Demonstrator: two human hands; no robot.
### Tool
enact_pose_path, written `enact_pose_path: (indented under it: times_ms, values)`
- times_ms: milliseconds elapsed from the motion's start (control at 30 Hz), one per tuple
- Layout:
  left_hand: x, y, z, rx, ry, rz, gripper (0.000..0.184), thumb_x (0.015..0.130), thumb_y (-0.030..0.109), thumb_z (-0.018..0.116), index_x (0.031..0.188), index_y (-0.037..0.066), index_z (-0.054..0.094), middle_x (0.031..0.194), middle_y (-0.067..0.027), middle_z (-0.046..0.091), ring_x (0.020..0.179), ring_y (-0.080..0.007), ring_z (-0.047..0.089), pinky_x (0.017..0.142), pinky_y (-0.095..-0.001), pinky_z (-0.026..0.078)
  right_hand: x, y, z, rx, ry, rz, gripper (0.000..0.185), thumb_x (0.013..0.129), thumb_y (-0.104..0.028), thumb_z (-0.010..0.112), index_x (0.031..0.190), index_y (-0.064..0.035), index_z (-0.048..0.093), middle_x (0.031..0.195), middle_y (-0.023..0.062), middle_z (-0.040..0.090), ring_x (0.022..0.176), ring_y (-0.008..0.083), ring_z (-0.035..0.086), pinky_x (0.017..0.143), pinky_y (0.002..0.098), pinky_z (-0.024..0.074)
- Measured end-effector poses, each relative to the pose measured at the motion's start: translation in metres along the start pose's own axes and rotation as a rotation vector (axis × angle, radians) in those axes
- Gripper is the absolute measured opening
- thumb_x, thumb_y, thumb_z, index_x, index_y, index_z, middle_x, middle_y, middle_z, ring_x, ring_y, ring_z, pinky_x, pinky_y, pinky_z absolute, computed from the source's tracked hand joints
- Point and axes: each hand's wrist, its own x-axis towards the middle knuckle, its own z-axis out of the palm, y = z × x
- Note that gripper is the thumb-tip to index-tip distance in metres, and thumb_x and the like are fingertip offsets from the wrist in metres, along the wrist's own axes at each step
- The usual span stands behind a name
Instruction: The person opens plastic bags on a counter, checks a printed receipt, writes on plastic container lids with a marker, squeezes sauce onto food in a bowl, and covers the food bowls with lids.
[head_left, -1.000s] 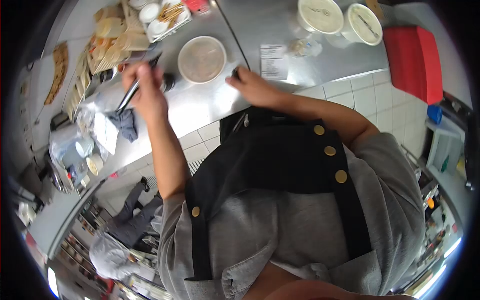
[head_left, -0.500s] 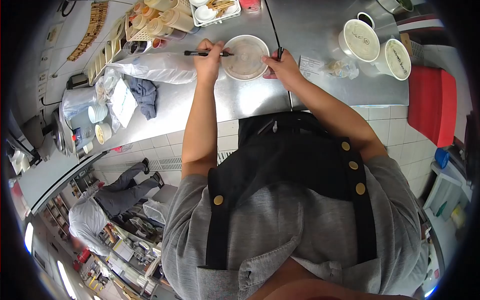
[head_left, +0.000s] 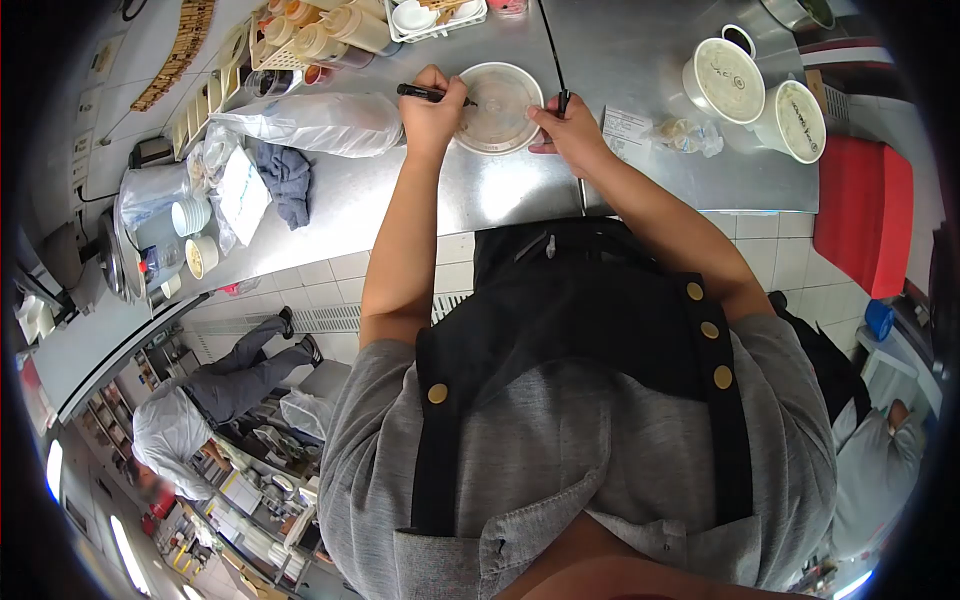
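Observation:
My left hand (head_left: 433, 115) grips a black marker (head_left: 420, 92), its tip at the left part of the lid on a round tub (head_left: 495, 115). The tub stands on the steel table (head_left: 450, 200). On the tub's right side, my right hand (head_left: 570, 130) has its thumb at the rim and a small black cap (head_left: 563, 103) between its fingers. A printed slip (head_left: 625, 130) lies to the right of that hand, beside a small clear bag (head_left: 690, 137). Farther right stand two lidded tubs with handwriting, one (head_left: 725, 80) next to the other (head_left: 790, 122).
Left of my hands lie a plastic bag (head_left: 320, 124) and a grey cloth (head_left: 285, 183). Sauce bottles (head_left: 355, 28) and a white basket (head_left: 440, 25) stand behind. A red bin (head_left: 865, 215) is at the right. One co-worker (head_left: 175, 430) is at lower left, another (head_left: 875, 480) at lower right.
Both my hands have come to the round tub, and the marker is now at its lid. The view has shifted. A second co-worker has come into view at lower right.

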Motion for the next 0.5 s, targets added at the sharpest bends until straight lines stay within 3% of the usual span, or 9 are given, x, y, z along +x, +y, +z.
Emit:
enact_pose_path:
  times_ms: [400,500]
  values:
    - [-0.002,0.019,0.005,-0.019,-0.026,0.005,0.033,0.081,0.011,0.070,0.061,0.006,0.043,0.052,0.0010,0.044,0.049,-0.0073,0.037,0.046,-0.0287,0.032,-0.001,-0.003,-0.001,-0.023,-0.012,0.004,0.033,0.090,-0.017,0.071,0.098,-0.0077,0.041,0.085,0.0028,0.049,0.068,0.0108,0.055,0.064,0.0378,0.0638]
    - [-0.004,0.022,0.009,-0.233,0.001,-0.074,0.034,0.081,0.011,0.070,0.061,0.006,0.043,0.053,0.0015,0.043,0.050,-0.0069,0.037,0.046,-0.0282,0.031,-0.002,-0.003,-0.001,-0.029,-0.017,0.015,0.032,0.090,-0.017,0.071,0.098,-0.0074,0.041,0.085,0.0030,0.049,0.068,0.0109,0.055,0.064,0.0378,0.0638]
